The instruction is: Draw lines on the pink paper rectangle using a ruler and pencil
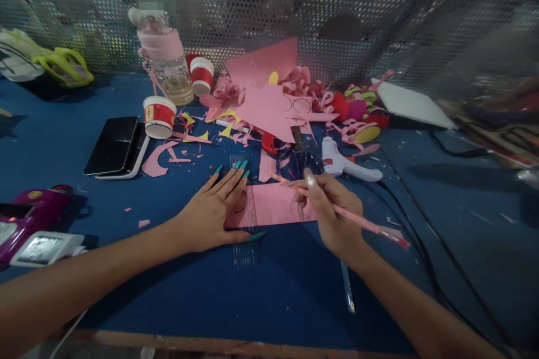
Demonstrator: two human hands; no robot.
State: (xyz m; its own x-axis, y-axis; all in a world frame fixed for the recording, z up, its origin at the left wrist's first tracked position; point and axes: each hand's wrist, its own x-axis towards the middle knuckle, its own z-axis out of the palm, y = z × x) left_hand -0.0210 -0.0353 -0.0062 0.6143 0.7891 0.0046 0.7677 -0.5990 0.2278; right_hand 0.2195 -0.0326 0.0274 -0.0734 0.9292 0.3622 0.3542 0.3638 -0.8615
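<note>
My left hand [217, 210] lies flat with its fingers spread, pressing a clear plastic ruler [245, 253] across the left end of a pink paper strip [272, 205]. The strip rests on the blue tabletop. In my right hand [334, 213] is a pink pencil [356, 217], gripped between thumb and fingers. Its pointed end is above the strip's upper edge, right of the ruler; whether it touches the paper I cannot tell. The eraser end points down to the right. A thin clear stick [347, 287] lies below my right hand.
Behind the strip are pink paper sheets [263, 106] and scraps, and a white glue gun [349, 162] with a cord trailing right. On the left stand a paper cup [159, 118] and a water bottle [166, 61], near a phone [113, 146] and a purple device [33, 213]. Perforated metal closes off the back.
</note>
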